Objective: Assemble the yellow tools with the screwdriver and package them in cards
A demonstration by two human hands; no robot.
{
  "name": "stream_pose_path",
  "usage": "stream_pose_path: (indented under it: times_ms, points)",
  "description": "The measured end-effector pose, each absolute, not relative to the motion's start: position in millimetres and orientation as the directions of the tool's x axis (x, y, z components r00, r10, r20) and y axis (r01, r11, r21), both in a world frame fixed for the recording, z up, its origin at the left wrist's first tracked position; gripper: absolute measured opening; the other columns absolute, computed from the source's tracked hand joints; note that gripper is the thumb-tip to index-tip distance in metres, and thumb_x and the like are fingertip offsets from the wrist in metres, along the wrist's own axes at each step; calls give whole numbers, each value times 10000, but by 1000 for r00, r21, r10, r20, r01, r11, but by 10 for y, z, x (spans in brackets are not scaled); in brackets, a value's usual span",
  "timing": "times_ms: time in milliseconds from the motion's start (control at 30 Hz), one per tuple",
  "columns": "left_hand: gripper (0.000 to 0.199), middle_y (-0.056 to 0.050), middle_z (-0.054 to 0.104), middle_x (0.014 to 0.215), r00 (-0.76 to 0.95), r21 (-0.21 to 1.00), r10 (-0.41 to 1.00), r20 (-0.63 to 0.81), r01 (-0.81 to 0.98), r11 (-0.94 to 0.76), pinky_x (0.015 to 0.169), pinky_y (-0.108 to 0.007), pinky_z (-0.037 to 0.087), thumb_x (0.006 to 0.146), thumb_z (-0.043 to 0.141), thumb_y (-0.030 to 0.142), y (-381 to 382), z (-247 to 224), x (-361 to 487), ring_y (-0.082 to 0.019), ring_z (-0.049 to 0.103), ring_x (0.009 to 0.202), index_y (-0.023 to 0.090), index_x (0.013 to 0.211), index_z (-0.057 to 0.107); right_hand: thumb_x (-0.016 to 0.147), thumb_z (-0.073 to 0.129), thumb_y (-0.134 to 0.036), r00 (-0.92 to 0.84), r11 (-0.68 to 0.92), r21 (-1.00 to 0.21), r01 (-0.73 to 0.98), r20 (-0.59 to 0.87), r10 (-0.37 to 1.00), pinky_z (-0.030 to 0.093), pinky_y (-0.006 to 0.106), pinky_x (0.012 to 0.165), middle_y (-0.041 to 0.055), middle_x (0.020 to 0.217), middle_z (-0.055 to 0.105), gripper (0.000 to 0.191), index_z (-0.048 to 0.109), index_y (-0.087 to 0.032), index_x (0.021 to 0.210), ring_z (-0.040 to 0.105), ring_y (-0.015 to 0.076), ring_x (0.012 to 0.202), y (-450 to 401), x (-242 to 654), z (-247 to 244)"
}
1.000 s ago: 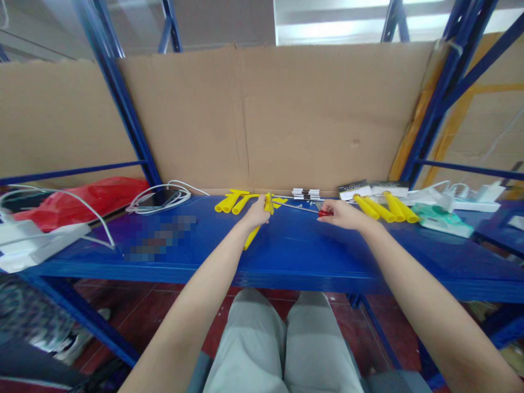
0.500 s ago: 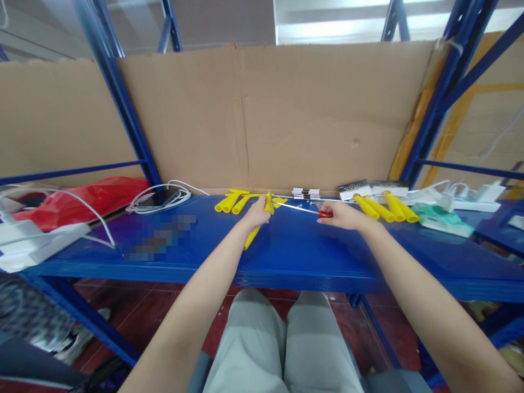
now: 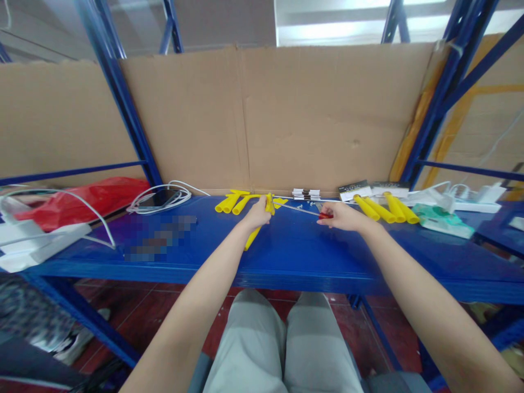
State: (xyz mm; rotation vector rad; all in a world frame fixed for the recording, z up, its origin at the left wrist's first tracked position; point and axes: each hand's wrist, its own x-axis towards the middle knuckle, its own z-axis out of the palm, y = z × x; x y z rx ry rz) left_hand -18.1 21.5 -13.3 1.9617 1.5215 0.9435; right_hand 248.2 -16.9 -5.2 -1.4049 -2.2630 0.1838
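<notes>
Fingers of the left hand (image 3: pixel 258 214) wrapped round a yellow piece (image 3: pixel 252 238) mid-scene over the blue counter (image 3: pixel 298 254), right hand (image 3: pixel 340 215) gripping a red-handled screwdriver (image 3: pixel 325 216); far-right cards (image 3: pixel 352 192) have print, can't read it.

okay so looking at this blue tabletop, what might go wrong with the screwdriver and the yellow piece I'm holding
First, the shaft of the red-handled screwdriver runs across to the yellow piece right beside your left grip, so a slip might jab it. Second, small loose bits lie close to the shaft, so a sweep of your right grip could scatter them over the blue tabletop.
</notes>
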Motion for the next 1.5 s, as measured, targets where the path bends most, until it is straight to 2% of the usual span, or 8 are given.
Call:
stream_pose_path:
  times_ms: [200, 333, 500, 667, 800, 967, 1300, 1500]
  points:
    - [525, -137, 667, 1088, 134, 747, 967, 218, 615, -254, 540, -195, 478, 770, 508, -19, 204, -128, -182, -149, 652, 730, 127, 1266, 417, 805, 523, -408, -393, 463, -372, 804, 252, 885, 395, 288, 579, 30, 602, 606, 215, 487, -222, 704, 562, 180, 586, -230, 2456, -16]
    - [511, -119, 675, 1058, 131, 752, 968, 214, 610, -249, 540, -191, 472, 778, 514, -12, 197, -122, -182, -144, 653, 718, 136, 1259, 425, 825, 497, -413, -400, 474, -330, 816, 269, 876, 392, 291, 581, 41, 611, 604, 233, 506, -217, 699, 556, 186, 604, -246, 2439, 1]
    - [521, -134, 664, 1098, 135, 746, 969, 205, 620, -244, 546, -202, 476, 786, 511, -4, 193, -117, -178, -147, 652, 713, 137, 1277, 409, 798, 529, -416, -412, 495, -313, 811, 295, 862, 394, 291, 587, 41, 653, 611, 225, 521, -210, 709, 542, 180, 612, -221, 2446, -6]
    - [545, -154, 643, 1160, 152, 743, 967, 205, 618, -255, 558, -215, 485, 784, 502, 1, 196, -127, -180, -162, 654, 762, 139, 1300, 393, 719, 590, -328, -367, 474, -339, 813, 335, 868, 407, 281, 597, 28, 681, 604, 157, 469, -228, 715, 542, 178, 653, -158, 2489, -58]
    - [545, -135, 660, 1114, 143, 734, 969, 203, 633, -248, 547, -211, 475, 775, 516, 10, 191, -122, -183, -170, 655, 768, 145, 1292, 408, 693, 594, -295, -350, 473, -306, 826, 379, 857, 381, 267, 579, 16, 678, 577, 185, 420, -234, 683, 509, 162, 639, -145, 2495, -70]
    - [488, -122, 668, 1072, 153, 738, 965, 213, 622, -262, 544, -191, 469, 777, 512, 0, 196, -125, -180, -169, 653, 807, 135, 1240, 434, 703, 600, -316, -347, 452, -306, 838, 341, 874, 358, 269, 568, 14, 664, 573, 196, 430, -228, 659, 497, 153, 608, -184, 2461, -42]
    - [487, -119, 671, 1072, 154, 724, 969, 193, 644, -247, 501, -193, 442, 791, 479, -2, 144, -95, -176, -122, 618, 634, 139, 1252, 411, 748, 585, -372, -393, 467, -318, 825, 272, 879, 370, 281, 560, 22, 615, 604, 188, 510, -214, 679, 534, 171, 612, -203, 2464, -38]
    - [425, -113, 676, 1040, 153, 728, 963, 220, 631, -267, 520, -201, 453, 796, 498, 12, 160, -120, -168, -121, 612, 624, 141, 1197, 440, 730, 602, -363, -389, 454, -300, 839, 252, 886, 372, 278, 551, 18, 616, 608, 176, 529, -213, 673, 539, 168, 604, -216, 2449, -28]
